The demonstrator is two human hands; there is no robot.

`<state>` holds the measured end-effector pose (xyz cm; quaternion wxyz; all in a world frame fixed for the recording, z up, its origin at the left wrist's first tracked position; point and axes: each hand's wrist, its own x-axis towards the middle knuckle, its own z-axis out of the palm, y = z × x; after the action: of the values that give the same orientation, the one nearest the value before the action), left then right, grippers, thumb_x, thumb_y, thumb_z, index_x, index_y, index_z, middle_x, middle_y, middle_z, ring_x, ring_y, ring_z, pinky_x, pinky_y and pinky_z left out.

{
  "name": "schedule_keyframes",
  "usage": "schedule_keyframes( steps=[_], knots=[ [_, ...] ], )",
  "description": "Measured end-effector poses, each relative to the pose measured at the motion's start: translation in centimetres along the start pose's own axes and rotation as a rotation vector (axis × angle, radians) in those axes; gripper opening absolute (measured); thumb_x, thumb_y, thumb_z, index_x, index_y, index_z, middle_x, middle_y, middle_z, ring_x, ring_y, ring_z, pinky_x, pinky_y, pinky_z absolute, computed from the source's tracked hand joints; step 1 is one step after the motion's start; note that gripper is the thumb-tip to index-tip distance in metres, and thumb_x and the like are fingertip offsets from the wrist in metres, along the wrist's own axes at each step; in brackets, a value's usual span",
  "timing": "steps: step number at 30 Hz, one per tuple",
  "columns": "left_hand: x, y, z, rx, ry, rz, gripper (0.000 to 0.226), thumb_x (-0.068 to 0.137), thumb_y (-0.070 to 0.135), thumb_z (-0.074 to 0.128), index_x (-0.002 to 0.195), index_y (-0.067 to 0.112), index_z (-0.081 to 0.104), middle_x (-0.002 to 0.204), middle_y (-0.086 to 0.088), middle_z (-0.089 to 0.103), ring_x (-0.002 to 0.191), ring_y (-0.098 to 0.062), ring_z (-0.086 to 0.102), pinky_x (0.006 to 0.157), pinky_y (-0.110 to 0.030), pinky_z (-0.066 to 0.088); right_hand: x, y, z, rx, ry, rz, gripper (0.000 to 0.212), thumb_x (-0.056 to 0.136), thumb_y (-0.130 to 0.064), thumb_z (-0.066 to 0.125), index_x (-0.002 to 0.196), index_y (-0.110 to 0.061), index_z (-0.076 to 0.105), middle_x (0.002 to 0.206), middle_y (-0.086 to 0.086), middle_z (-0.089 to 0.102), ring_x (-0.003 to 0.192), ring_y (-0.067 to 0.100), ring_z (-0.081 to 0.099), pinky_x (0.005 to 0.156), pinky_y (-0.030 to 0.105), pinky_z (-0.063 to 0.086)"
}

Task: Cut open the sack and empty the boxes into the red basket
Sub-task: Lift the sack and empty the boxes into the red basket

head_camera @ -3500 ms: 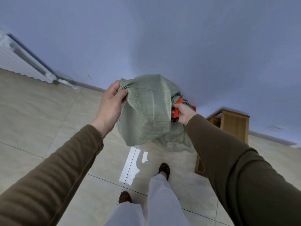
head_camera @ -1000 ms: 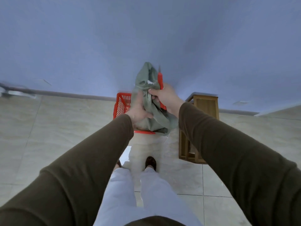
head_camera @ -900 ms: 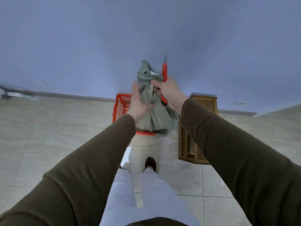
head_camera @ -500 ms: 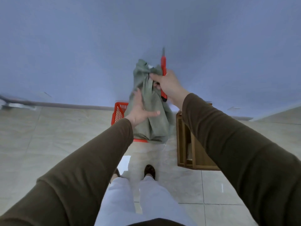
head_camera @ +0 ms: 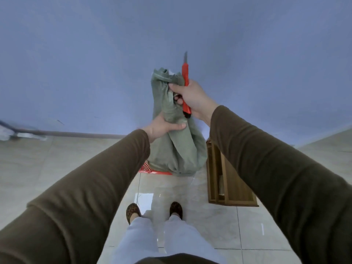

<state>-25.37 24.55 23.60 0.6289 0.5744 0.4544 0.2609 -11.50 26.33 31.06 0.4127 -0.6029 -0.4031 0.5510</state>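
Green sack (head_camera: pixel 172 149) hangs above a red basket (head_camera: pixel 150 169), right hand (head_camera: pixel 192 98) gripping its top and a red knife (head_camera: pixel 185 80), left hand (head_camera: pixel 162 128) clutching its middle

1. Sack (head_camera: pixel 177 147): dull grey-green, plain, no print visible.
2. Knife (head_camera: pixel 185 80): bright red handle with a black butt end, grey blade.
3. Basket (head_camera: pixel 150 169): red, lattice mesh showing at the corner.
4. Sleeves (head_camera: pixel 99 185): dark olive-brown, solid.
5. Trousers (head_camera: pixel 141 237): pale grey-white.
6. Shoes (head_camera: pixel 176 207): brown with dark leopard-type spots.
7. Wall (head_camera: pixel 95 54): flat blue-grey.
8. Floor (head_camera: pixel 38 168): glossy beige tiles, faint marbling, thin dark grout lines.
9. Stool (head_camera: pixel 228 180): mid-brown wood.
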Motion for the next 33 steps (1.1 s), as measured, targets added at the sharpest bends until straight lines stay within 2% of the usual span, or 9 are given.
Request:
schedule_keyframes(
  steps=[7, 11, 14, 19, 22, 25, 28, 31, 33],
  knots=[
    [-0.9, 3.6, -0.6, 0.020, 0.100, 0.091, 0.115, 0.080, 0.006, 0.088, 0.166, 0.015, 0.011, 0.156, -0.002, 0.050, 0.137, -0.009, 0.055, 0.120, -0.034, 0.043, -0.9, -3.1, -1.0, -0.043, 0.017, -0.070, 0.021, 0.103, -0.014, 0.063, 0.083, -0.016, 0.059, 0.061, -0.001, 0.052, 0.048, 0.012, 0.045, 0.047, 0.023, 0.037],
    [-1.1, 5.9, -1.0, 0.034, 0.071, 0.135, 0.116, 0.080, 0.007, 0.088, 0.166, 0.016, 0.011, 0.164, -0.006, 0.043, 0.146, -0.016, 0.050, 0.120, -0.037, 0.043, -0.9, -4.4, -1.9, 0.088, 0.052, -0.166, 0.017, 0.103, -0.014, 0.063, 0.087, -0.013, 0.061, 0.061, 0.000, 0.055, 0.043, 0.010, 0.046, 0.044, 0.023, 0.036],
    [-1.2, 6.7, -1.1, 0.037, 0.030, 0.079, 0.113, 0.079, 0.011, 0.089, 0.166, 0.017, 0.016, 0.161, -0.005, 0.046, 0.144, -0.018, 0.051, 0.122, -0.041, 0.041, -1.3, -5.0, -2.2, -0.090, 0.005, -0.138, 0.020, 0.103, -0.011, 0.062, 0.084, -0.016, 0.062, 0.050, -0.013, 0.061, 0.041, 0.002, 0.053, 0.047, 0.020, 0.040],
    [-1.2, 7.3, -0.9, 0.086, -0.054, 0.059, 0.087, 0.085, 0.012, 0.086, 0.158, 0.016, 0.039, 0.147, 0.002, 0.061, 0.129, -0.008, 0.062, 0.119, -0.039, 0.046, -1.3, -5.6, -1.8, 0.014, 0.010, -0.145, 0.006, 0.105, -0.011, 0.061, 0.100, -0.013, 0.063, 0.073, 0.001, 0.061, 0.054, 0.013, 0.051, 0.050, 0.023, 0.042],
    [-1.1, 7.7, -1.2, 0.043, 0.069, 0.079, 0.101, 0.085, 0.010, 0.086, 0.163, 0.023, 0.024, 0.139, 0.017, 0.060, 0.115, 0.014, 0.062, 0.107, -0.021, 0.052, -1.6, -6.4, -1.8, 0.136, 0.063, -0.193, 0.007, 0.105, -0.009, 0.060, 0.105, -0.012, 0.066, 0.084, 0.004, 0.071, 0.072, 0.018, 0.068, 0.070, 0.032, 0.055],
    [-1.5, 8.8, -1.1, 0.080, 0.022, 0.113, 0.081, 0.087, 0.005, 0.082, 0.156, 0.016, 0.041, 0.144, 0.000, 0.063, 0.124, 0.000, 0.065, 0.117, -0.040, 0.046, -1.2, -7.3, -2.2, 0.155, 0.005, -0.151, 0.008, 0.105, -0.010, 0.060, 0.101, -0.015, 0.065, 0.087, 0.004, 0.071, 0.073, 0.015, 0.070, 0.065, 0.028, 0.056],
    [-1.4, 10.3, -1.6, 0.004, 0.259, 0.192, 0.107, 0.085, 0.014, 0.086, 0.166, 0.021, 0.016, 0.170, -0.006, 0.033, 0.153, -0.016, 0.038, 0.123, -0.037, 0.036, -1.1, -8.5, -2.3, 0.262, 0.017, -0.205, 0.009, 0.106, -0.010, 0.059, 0.100, -0.012, 0.066, 0.079, 0.002, 0.076, 0.067, 0.013, 0.073, 0.058, 0.028, 0.058],
    [-1.2, 12.1, -1.8, 0.070, 0.149, 0.215, 0.081, 0.084, 0.012, 0.085, 0.154, 0.012, 0.043, 0.147, -0.008, 0.062, 0.133, -0.021, 0.062, 0.117, -0.046, 0.047, -1.1, -10.5, -2.5, 0.386, -0.010, -0.202, 0.015, 0.107, -0.011, 0.056, 0.118, -0.004, 0.064, 0.103, 0.013, 0.076, 0.090, 0.026, 0.075, 0.078, 0.043, 0.064],
    [-0.9, 13.4, -2.1, -0.016, 0.283, 0.259, 0.087, 0.089, 0.002, 0.078, 0.161, 0.014, 0.030, 0.151, -0.007, 0.056, 0.135, -0.018, 0.060, 0.117, -0.041, 0.047, -1.3, -11.7, -2.4, 0.342, -0.029, -0.216, 0.020, 0.107, -0.011, 0.057, 0.125, -0.004, 0.062, 0.112, 0.016, 0.071, 0.094, 0.027, 0.071, 0.078, 0.040, 0.060]
  ],
)
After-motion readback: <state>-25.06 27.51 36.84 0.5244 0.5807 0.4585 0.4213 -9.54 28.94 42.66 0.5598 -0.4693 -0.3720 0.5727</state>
